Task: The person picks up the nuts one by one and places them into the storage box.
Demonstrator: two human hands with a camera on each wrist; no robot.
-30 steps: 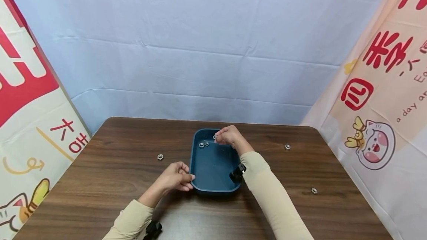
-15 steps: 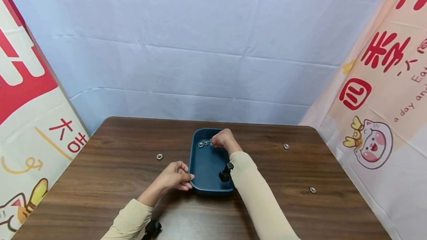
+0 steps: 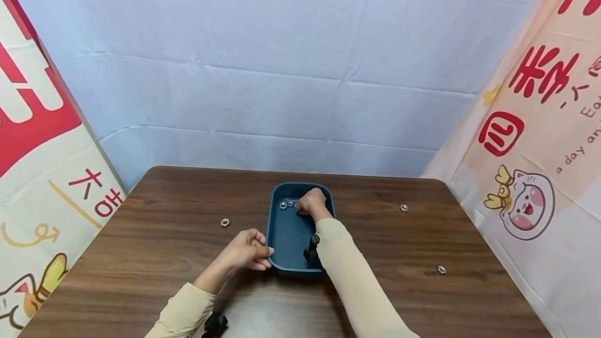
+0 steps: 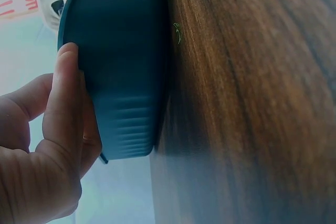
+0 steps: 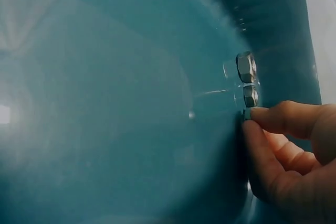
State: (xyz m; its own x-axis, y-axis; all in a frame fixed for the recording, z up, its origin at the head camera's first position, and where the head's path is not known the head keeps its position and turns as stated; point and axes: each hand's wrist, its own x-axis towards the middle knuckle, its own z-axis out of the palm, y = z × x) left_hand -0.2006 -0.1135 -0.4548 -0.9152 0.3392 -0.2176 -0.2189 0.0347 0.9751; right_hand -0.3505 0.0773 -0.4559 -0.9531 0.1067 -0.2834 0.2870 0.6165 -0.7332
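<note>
Dark wood counter (image 3: 164, 244) carries the blue tray (image 3: 287, 241). Inside the tray's far end, the right grip (image 5: 291, 156) pinches a small nut (image 5: 247, 114), just beside two seated nuts (image 5: 246, 67). The left grip (image 3: 247, 249) pinches the tray's near left rim. Outside the tray, one loose nut (image 3: 225, 222) lies left, two others (image 3: 404, 208) right. Placing seems in hand; next calls for gentle release.

Right hand (image 3: 312, 202) lowered into tray (image 3: 292, 239), pinched nut (image 5: 247, 114) beside other nuts (image 5: 245, 67)
</note>
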